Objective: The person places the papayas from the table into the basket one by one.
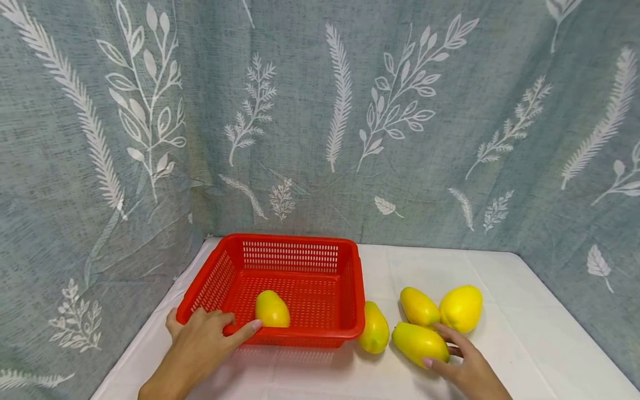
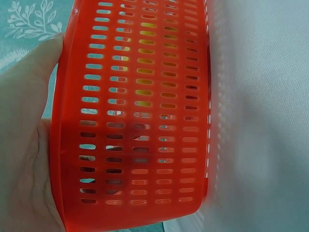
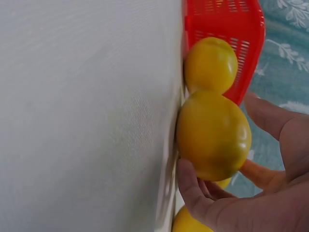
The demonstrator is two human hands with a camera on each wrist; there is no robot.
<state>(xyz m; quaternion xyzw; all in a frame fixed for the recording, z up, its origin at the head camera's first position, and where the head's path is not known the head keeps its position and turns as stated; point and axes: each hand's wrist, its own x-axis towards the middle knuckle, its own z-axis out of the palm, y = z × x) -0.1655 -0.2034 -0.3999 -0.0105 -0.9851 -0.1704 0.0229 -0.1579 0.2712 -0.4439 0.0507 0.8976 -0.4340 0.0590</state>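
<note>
My left hand (image 1: pixel 202 339) grips the near-left corner of a red plastic basket (image 1: pixel 300 332), its thumb along the front rim. In the left wrist view, the hand (image 2: pixel 24 92) lies against the rim beside the slotted wall (image 2: pixel 130 145). One yellow mango (image 1: pixel 272 309) lies inside, near the front. At the right, my right hand (image 1: pixel 465 361) holds a yellow-green mango (image 1: pixel 420 343) at its right end, fingers and thumb on opposite sides. In the right wrist view, the fingers (image 3: pixel 193 193) curve about this mango (image 3: pixel 212 135), low on the white table.
Another mango (image 1: pixel 375 328) lies by the basket's right wall. Behind the held one are two more, a smaller mango (image 1: pixel 419 306) and a rounder yellow one (image 1: pixel 461 308). A white cloth (image 1: pixel 540 333) covers the table; a grey-green leaf-patterned curtain (image 1: pixel 300 139) stands behind and at both sides.
</note>
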